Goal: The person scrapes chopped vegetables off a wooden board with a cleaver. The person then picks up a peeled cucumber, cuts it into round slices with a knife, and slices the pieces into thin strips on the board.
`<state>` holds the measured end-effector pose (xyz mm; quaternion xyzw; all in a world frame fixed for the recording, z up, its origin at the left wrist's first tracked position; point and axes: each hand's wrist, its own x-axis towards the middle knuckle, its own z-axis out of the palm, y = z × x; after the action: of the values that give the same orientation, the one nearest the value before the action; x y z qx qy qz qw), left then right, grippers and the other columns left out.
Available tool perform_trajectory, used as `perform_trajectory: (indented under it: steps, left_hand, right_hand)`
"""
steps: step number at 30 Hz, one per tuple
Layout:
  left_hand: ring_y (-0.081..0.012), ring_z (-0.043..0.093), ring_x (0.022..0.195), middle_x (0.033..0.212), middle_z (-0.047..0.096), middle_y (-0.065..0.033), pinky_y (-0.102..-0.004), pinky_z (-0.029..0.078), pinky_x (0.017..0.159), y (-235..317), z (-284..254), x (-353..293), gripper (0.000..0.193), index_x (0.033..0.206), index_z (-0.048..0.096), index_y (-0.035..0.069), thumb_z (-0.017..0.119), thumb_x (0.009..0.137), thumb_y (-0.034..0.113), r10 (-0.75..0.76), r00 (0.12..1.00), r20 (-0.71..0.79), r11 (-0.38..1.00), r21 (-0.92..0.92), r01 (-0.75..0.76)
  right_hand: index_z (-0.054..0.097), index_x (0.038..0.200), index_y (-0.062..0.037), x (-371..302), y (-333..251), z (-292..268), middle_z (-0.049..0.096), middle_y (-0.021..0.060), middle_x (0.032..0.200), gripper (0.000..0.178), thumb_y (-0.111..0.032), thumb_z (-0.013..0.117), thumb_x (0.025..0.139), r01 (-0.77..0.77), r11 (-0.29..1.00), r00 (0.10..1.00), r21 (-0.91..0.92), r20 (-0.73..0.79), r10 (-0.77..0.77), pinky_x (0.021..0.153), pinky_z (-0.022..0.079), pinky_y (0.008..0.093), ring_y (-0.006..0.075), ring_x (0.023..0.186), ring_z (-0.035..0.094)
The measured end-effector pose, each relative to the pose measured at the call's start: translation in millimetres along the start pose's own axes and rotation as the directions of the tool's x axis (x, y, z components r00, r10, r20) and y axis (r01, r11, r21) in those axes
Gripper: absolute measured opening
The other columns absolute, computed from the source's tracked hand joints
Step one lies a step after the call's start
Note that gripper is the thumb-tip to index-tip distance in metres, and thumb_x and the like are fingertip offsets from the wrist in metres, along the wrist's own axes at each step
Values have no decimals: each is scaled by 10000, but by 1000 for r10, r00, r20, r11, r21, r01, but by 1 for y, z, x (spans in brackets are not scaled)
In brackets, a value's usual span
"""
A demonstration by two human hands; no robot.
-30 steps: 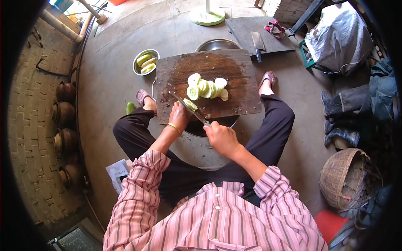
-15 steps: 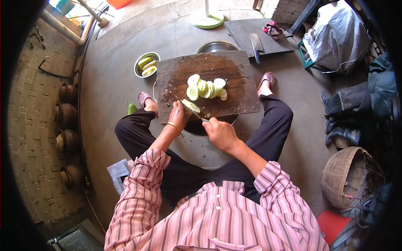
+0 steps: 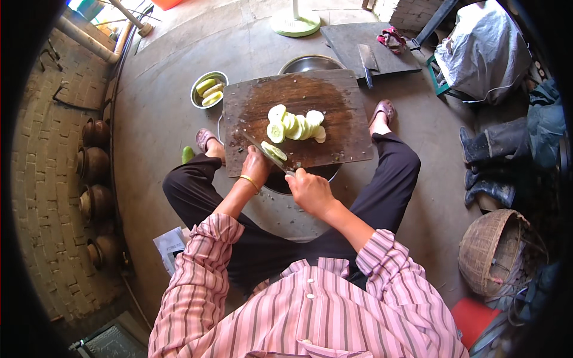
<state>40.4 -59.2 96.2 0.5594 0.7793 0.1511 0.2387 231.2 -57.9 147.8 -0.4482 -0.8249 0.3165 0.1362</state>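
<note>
**Bright light past the cutting board** [image 3: 343,143]

Beyond the cutting board, the floor [image 3: 209,24] looks very pale. Left of it, the brick wall [image 3: 48,197] is dim and bends. Right of it, the boots [image 3: 504,143] look dark. Black fills the corners.

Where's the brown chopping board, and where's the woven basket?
Brown chopping board [image 3: 307,92], head view: bare wood, far half.
Woven basket [image 3: 476,250], head view: its outer wall.

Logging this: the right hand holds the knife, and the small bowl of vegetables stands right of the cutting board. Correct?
Not quite: the head view shows the small bowl left of the cutting board. The right hand holds the knife.
</note>
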Motion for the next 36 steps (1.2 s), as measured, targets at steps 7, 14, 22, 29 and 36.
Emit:
perform_trajectory:
  steps: [7, 14, 22, 29, 36]
  left_hand:
    - [-455, 548, 1000, 1092, 494, -290, -467, 480, 837, 4, -1, -3, 489, 1112, 430, -72, 712, 760, 118, 33, 997, -69, 999, -14, -34]
    - [-460, 530, 1007, 1070, 514, -271, -459, 472, 838, -13, 9, -1, 476, 1139, 468, -34, 705, 743, 81, 50, 992, -118, 998, -35, -54]
    - [-445, 533, 945, 963, 582, -246, -475, 471, 780, -19, 9, 6, 220, 1013, 607, 36, 606, 806, 112, 251, 963, -98, 967, -7, -253]
    - [-449, 549, 910, 998, 565, -266, -489, 480, 771, -27, 13, 5, 216, 1015, 588, 27, 591, 820, 122, 195, 977, -86, 979, -51, -200]
    - [-455, 547, 981, 1070, 501, -282, -471, 487, 810, -5, 7, -5, 428, 1093, 444, -41, 684, 763, 87, 16, 994, -107, 999, -27, -19]
  right_hand:
    - [591, 833, 4, 40, 51, 12, 630, 251, 739, 370, -322, 459, 949, 196, 979, 980, 64, 28, -198, 659, 498, 509, 440, 753, 621]
    - [550, 753, -1, 18, 25, -29, 600, 266, 673, 381, -326, 490, 942, 96, 977, 995, 191, 12, -100, 599, 491, 499, 446, 673, 609]
    - [502, 771, -19, -27, 0, -24, 611, 212, 609, 326, -306, 534, 922, 50, 997, 999, 56, -15, -49, 530, 514, 461, 385, 574, 627]
    - [509, 770, -17, -16, -6, -16, 613, 214, 612, 346, -325, 517, 926, 42, 999, 999, 10, 17, -42, 535, 518, 454, 378, 576, 634]
    - [539, 765, -5, 23, 7, 17, 621, 243, 653, 360, -326, 506, 927, -18, 1000, 1000, 23, 15, 18, 585, 514, 486, 406, 620, 634]
